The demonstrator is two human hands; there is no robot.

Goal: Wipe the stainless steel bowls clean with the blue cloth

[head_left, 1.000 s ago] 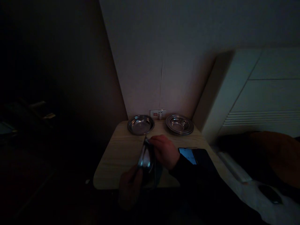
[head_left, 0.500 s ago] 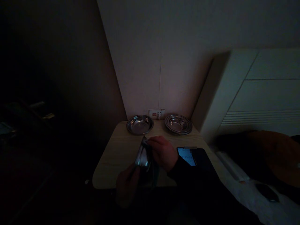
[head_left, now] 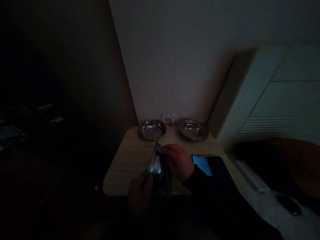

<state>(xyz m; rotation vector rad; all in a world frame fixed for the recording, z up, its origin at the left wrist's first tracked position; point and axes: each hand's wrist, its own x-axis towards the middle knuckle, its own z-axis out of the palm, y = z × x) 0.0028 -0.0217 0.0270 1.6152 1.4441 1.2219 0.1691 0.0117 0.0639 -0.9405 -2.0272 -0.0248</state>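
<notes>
Over the table's front half, my left hand [head_left: 140, 191] is closed on the near edge of a shiny metal plate [head_left: 156, 167], which is tilted steeply. My right hand [head_left: 180, 163] is closed on a dark cloth [head_left: 168, 183] and presses it to the plate's upper right side. The cloth hangs down below the plate. Dim light hides its exact shape and the fingertips under it. Behind my hands, a round stainless steel plate [head_left: 151, 130] lies at the back left of the table. A stack of similar metal dishes [head_left: 193, 130] is at the back right.
A lit phone [head_left: 202, 165] lies on the right of the pale wooden table [head_left: 117, 173], by my right sleeve. A wall socket [head_left: 170, 118] with a plug is behind the dishes. Right of the table, a dark mouse-shaped object [head_left: 289, 204] rests on a white surface.
The view has shifted slightly, so the table and dishes appear a little further right and higher. Both hands keep their hold; the right hand and cloth remain at the plate's upper side.
</notes>
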